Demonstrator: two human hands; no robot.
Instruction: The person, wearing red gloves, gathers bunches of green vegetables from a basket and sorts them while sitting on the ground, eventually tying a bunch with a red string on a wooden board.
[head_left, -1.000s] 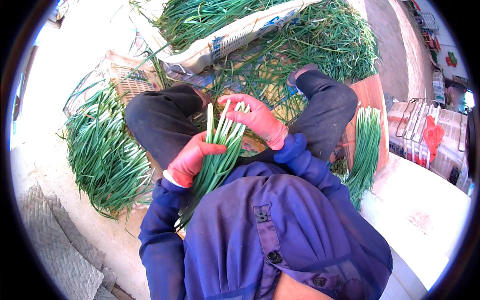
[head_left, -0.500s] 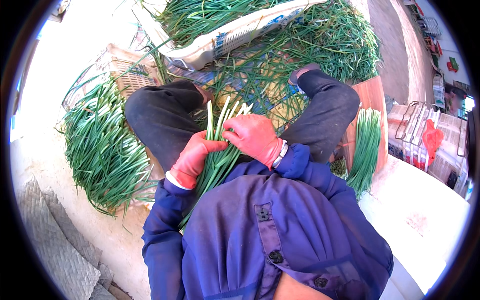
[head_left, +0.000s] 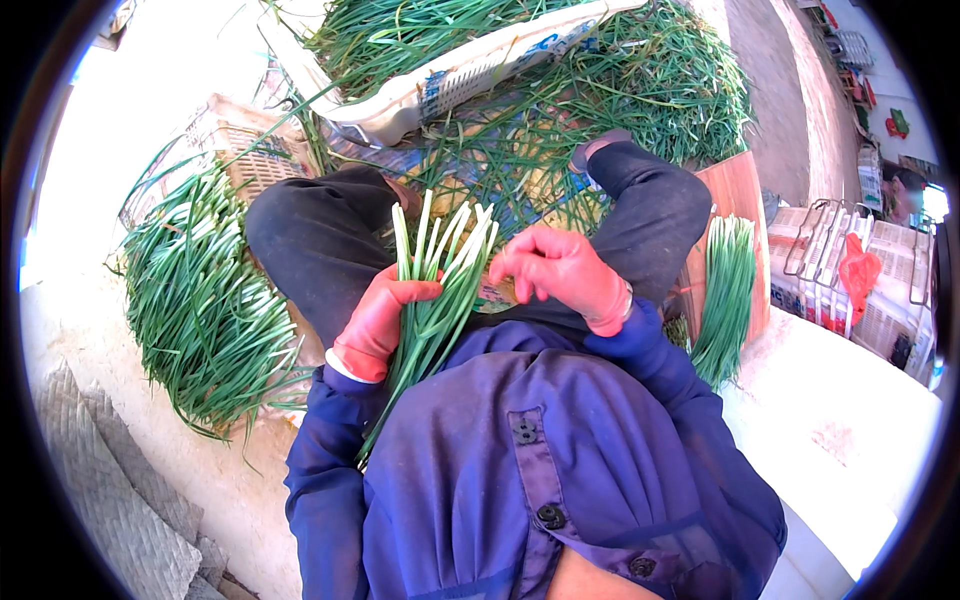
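Note:
My left hand (head_left: 378, 315), in a red glove, is closed round a bunch of garlic chives (head_left: 440, 300). Their pale stem ends fan out upward, and the green leaves hang down against my blue shirt. Just right of the bunch, my right hand (head_left: 568, 275), gloved in red too, is apart from the stems. Its fingers are curled together; whether they pinch a small bit cannot be made out. A large heap of garlic chives (head_left: 200, 310) lies to my left, pale ends toward my knee. To my right, a neat bundle of garlic chives (head_left: 727, 300) stands against a wooden board (head_left: 755, 185).
A white plastic crate (head_left: 400, 105) full of greens stands ahead of my feet. Loose leaves (head_left: 670, 90) are piled to its right and strewn between my legs. A beige basket (head_left: 265, 165) sits behind the left heap. Wrapped stacks (head_left: 880, 260) with wire handles stand far right.
My right hand has drawn off the bunch, moving right and slightly down. The stem ends have spread wider in my left hand, which stays almost in place.

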